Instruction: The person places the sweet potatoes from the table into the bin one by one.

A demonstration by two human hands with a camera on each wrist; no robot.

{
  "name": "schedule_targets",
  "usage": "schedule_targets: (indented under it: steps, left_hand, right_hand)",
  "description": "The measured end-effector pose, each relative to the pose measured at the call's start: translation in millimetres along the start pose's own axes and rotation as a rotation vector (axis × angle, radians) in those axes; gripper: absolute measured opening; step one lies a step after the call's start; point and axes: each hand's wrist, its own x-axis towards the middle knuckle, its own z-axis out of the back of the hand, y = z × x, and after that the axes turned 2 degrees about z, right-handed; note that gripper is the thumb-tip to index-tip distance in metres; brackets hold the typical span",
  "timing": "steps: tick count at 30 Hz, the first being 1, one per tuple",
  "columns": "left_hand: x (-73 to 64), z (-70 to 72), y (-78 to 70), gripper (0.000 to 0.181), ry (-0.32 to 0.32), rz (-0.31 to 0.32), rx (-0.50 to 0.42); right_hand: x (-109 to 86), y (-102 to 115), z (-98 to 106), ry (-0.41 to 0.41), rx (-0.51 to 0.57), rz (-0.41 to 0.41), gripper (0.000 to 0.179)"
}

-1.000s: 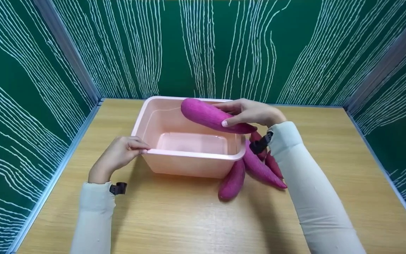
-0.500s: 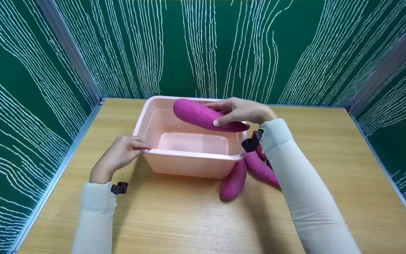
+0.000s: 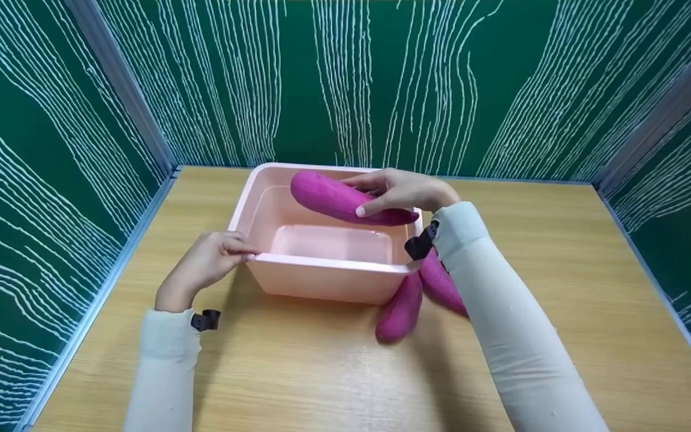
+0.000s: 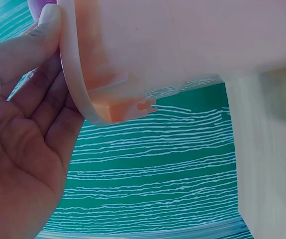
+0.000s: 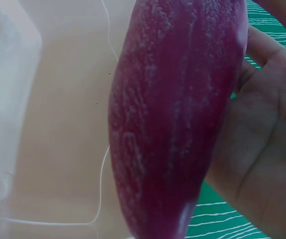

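Observation:
A magenta sweet potato (image 3: 327,199) is held over the pink plastic tub (image 3: 333,292) by my right hand (image 3: 411,191). Thumb and fingers grip it from opposite sides near its narrow end, while its thick end points left. In the right wrist view the sweet potato (image 5: 172,114) fills the middle, with the tub's inner wall behind it. My left hand (image 3: 206,264) pinches the tub's rim at the near left corner. Seen from the left wrist, the thumb lies on the rim (image 4: 72,59) and the other fingers curl below it. The visible part of the tub's floor is bare.
Two more sweet potatoes lie on the wooden table (image 3: 297,366) by the tub's right side: one (image 3: 399,312) at its near corner, another (image 3: 441,285) partly behind my right forearm. Green panels (image 3: 297,78) with white wavy lines enclose the table at the back and sides.
My right hand has moved left with the sweet potato, further over the tub. My forearm now covers the redder ones seen earlier on the table. The left hand keeps its pinch on the rim.

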Motion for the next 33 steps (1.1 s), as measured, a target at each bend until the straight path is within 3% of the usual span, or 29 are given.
schedule_targets:
  steps: [21, 30, 33]
  left_hand:
    - [-0.4, -0.6, -0.4, 0.019, -0.016, -0.018, -0.017]
    - [-0.8, -1.3, -0.4, 0.019, -0.020, -0.055, -0.024]
    - [-0.6, -0.8, -1.8, 0.019, -0.017, -0.039, -0.032]
  right_hand:
    - [8.6, -1.7, -4.8, -0.037, -0.129, 0.001, 0.069]
    - [9.1, -5.2, -8.0, -0.023, 0.045, 0.079, 0.059]
    - [7.2, -5.3, -7.6, -0.023, 0.041, 0.072, 0.058]
